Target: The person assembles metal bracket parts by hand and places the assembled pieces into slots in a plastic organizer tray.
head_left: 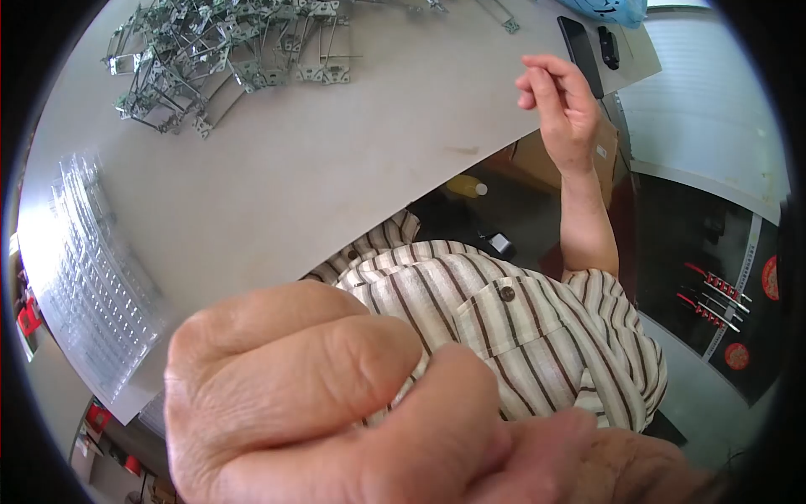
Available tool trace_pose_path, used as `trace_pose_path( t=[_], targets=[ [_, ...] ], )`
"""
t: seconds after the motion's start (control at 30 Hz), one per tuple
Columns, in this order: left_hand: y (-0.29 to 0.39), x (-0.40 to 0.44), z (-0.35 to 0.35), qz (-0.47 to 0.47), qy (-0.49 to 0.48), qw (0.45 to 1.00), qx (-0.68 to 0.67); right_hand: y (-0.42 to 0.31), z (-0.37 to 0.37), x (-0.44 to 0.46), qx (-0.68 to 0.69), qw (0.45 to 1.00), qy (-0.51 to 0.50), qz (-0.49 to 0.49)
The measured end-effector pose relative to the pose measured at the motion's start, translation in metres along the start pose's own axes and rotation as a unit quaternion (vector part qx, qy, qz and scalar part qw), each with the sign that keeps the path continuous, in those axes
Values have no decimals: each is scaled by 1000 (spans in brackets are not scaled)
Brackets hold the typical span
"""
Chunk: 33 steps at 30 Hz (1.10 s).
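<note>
My left hand [336, 403] fills the lower foreground, very near the camera. Its fingers are curled and the thumb is pressed against them; whatever lies inside, if anything, is hidden. At the upper right, my right hand [567, 118] is raised near the edge of the table [319, 160]. Its fingers are loosely bent with a gap between them, and I see nothing in it. A black phone-like slab [579, 55] lies just beyond that hand, beside a small black object [609, 48].
Tangled metal bracket-and-rod assemblies [243, 50] are heaped at the back left. Stacked clear plastic trays [101, 277] stand along the left edge. Below the table are a cardboard box [537, 168] and a yellow bottle [467, 186]. Red-handled tools [718, 294] lie at right.
</note>
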State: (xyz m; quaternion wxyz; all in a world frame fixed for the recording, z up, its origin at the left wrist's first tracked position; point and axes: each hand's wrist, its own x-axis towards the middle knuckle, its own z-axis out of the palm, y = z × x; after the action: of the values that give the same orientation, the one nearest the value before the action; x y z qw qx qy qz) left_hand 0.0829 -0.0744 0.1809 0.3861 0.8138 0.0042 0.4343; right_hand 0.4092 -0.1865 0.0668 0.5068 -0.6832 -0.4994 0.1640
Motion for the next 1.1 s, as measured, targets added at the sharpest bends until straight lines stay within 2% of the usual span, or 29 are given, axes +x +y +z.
trace_pose_path(
  t=[0.07,0.1,0.23,0.3,0.33,0.4,0.47,0.5,0.57,0.6,0.67,0.7,0.73,0.77,0.83,0.93,1.07,1.1],
  targets=[
    [-3,-16,10,36,55,998,1,6,-13,-20,-22,1000,18,0],
    [9,-20,16,17,87,996,15,12,-22,-33,-26,999,25,2],
    [8,-6,-10,55,-45,992,100,33,-47,-88,-82,994,57,40],
    [18,-3,-20,37,-76,986,146,56,-57,-113,-95,991,64,69],
    [23,-1,-25,29,-92,981,169,69,-60,-127,-98,987,68,104],
    [33,-11,-16,-47,-42,984,167,105,-60,-157,-125,974,74,172],
    [24,-7,-23,-10,-70,995,70,147,-65,-182,-124,954,52,268],
    [19,-4,-25,7,-82,996,23,168,-68,-194,-99,928,31,357],
    [6,2,-14,-131,-105,985,-24,220,-68,-220,-175,931,-15,319],
    [-3,-8,6,-159,-79,979,97,245,-65,-236,-212,930,-37,299],
    [-34,-30,38,-200,-84,958,185,292,-52,-264,-235,883,-83,397],
    [-52,-34,44,-219,-117,957,152,314,-47,-274,-245,857,-109,441],
    [-62,-43,50,-243,-129,951,142,333,-40,-290,-258,853,-128,436],
    [-70,-53,54,-267,-137,944,133,342,-34,-299,-272,849,-147,428],
    [-81,-70,55,-289,-163,930,159,343,-16,-299,-297,775,-174,530],
    [-84,-87,49,-357,-163,906,156,357,-5,-318,-266,751,-202,569],
    [-82,-90,48,-396,-147,893,154,400,2,-357,-299,717,-212,593],
    [-82,-91,44,-396,-151,893,151,392,3,-362,-301,714,-217,594]
  ],
)
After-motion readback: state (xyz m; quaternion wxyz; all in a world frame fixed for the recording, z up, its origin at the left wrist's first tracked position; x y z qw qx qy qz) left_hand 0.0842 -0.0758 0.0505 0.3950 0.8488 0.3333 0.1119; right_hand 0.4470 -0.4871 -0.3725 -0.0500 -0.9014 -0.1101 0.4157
